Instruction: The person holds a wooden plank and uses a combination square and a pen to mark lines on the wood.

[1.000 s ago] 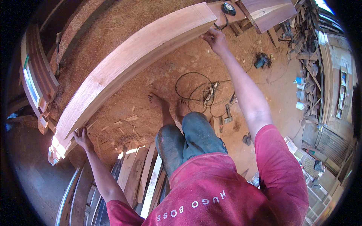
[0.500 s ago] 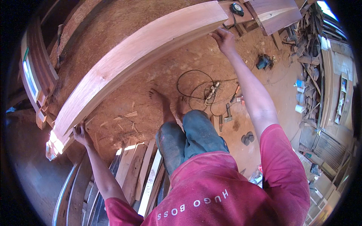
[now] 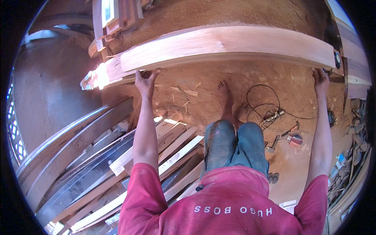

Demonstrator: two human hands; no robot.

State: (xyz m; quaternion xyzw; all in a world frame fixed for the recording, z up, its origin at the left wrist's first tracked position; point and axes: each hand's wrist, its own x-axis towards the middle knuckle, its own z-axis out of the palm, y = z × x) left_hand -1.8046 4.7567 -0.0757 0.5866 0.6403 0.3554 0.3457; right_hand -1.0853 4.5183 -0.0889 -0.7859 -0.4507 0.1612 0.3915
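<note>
1. So the main thing here is a big curved wooden beam (image 3: 223, 42), lying crosswise in front of the person, pale face up, bowing away from them in the middle.
2. Left hand (image 3: 146, 81) is up at the near lower edge by the beam's left end, thumb and fingers spread a bit. Can't tell if it's actually clamped on the wood, fingertips are partly hidden.
3. Right hand (image 3: 320, 80) is doing much the same near the other end, fingers at the lower edge. Can't tell how tight that one is either.
4. Just past the right end sits a dark tape measure (image 3: 337, 60).
5. On the dusty floor (image 3: 290, 168): a looped cable (image 3: 274, 117), a hammer (image 3: 271, 149) and a red object (image 3: 295, 139) beside it, too small to make out.
6. Loads of loose planks (image 3: 178, 143) piled at the person's left, with long curved boards (image 3: 78, 145) beyond.
</note>
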